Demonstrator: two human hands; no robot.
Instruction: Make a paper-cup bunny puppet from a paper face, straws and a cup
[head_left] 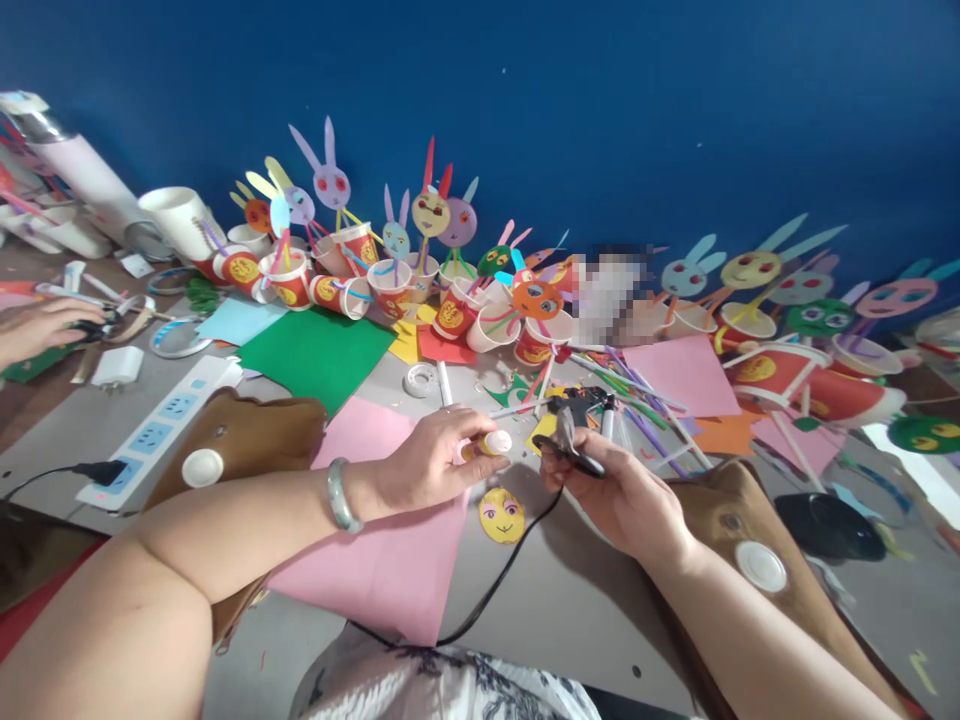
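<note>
From my end, the left grip [439,455] is curled, thumb and fingers pinched around a small yellow-and-white piece [496,443], its pale end facing right. My right grip [626,490] is folded about a dark tool [574,455] just across from it (what kind, I can't make out from here). Below the gap between the two grips, a yellow paper face [502,515] lies on the desk [555,610], and a black cord [499,585] curves past it toward the right grip. Under the left grip's forearm I see a pink sheet [375,550]; ahead of that grip, to its left, a green sheet [311,355]. Beyond both grips are paper cups [288,283], some upright, some tipped, with long-eared paper heads [331,187] above.
</note>
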